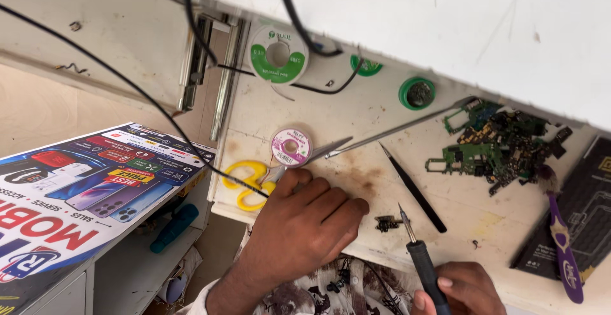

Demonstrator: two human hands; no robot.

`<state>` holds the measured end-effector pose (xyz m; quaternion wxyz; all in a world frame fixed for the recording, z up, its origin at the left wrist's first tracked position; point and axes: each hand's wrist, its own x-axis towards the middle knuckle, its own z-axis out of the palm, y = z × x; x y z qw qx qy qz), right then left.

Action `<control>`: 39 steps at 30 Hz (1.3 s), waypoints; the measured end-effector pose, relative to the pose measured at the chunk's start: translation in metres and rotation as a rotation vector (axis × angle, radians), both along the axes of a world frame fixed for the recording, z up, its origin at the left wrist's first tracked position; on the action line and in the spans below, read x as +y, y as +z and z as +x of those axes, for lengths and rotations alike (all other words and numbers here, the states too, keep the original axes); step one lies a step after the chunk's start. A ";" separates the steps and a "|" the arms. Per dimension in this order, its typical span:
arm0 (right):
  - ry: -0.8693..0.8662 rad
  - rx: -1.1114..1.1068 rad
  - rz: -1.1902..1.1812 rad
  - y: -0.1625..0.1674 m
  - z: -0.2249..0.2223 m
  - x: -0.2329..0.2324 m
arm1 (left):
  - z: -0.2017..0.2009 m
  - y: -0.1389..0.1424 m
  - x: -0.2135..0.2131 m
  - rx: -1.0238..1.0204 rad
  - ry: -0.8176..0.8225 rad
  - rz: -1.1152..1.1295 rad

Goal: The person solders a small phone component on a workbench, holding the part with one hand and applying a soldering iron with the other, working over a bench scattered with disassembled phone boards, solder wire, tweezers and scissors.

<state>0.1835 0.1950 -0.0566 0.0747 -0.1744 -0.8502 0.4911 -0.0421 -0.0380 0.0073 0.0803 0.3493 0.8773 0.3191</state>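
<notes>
Gripping a soldering iron [421, 261] low on its dark handle, the right hand [461, 286] has its fingers [445, 282] curled shut around it, the metal tip slanting up just past a tiny dark part [386, 223] on the bench [356, 108]. That part lies just off the left fingers [347, 208], which rest flat and half curled on the bench, holding nothing I can make out. It looks very light, stiff and fragile, likely to skid at a nudge, so I judge it best pinned at its edges, or picked up with the black tweezers [414, 189] lying just beyond it. The iron looks light and rigid, safe only by the handle. Scissors [254, 181] and a small spool [291, 146] sit just above the left knuckles.
</notes>
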 end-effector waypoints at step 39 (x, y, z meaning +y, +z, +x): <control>0.040 -0.017 -0.079 0.036 -0.060 -0.031 | -0.010 -0.016 0.006 0.068 0.047 0.093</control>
